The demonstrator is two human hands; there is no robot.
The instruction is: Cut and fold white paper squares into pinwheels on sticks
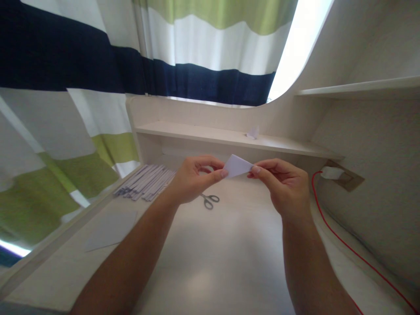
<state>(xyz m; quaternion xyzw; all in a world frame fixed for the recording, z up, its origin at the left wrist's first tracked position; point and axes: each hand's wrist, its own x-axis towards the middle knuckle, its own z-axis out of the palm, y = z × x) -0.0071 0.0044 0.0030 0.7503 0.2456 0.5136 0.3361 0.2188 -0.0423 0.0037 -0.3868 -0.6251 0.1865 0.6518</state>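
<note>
Both bare hands are holding a small folded piece of white paper (pixel 236 166) up above the pale wooden desk (pixel 229 262), roughly at the middle of the view. The left hand (pixel 193 177) is pinching the paper's left end between thumb and curled fingers, and the right hand (pixel 282 181) is pinching its right corner between thumb and fingertips, so the paper is spanning the gap between the two hands, clear of the desk surface. Below and between the hands, a pair of grey-handled metal scissors (pixel 209 200) is lying flat on the desk, apart from both hands. To the left, a fanned row of narrow white paper strips (pixel 144 182) is lying near the desk's edge, and a flat white paper sheet (pixel 111 229) is lying nearer the person, on the same side. A thin red cable (pixel 344 245) is running along the desk's right side up to a wall socket (pixel 341 176). A little white paper scrap (pixel 253 132) is sitting on the low shelf (pixel 197 131) behind the hands, in front of a striped curtain (pixel 197 57).
</note>
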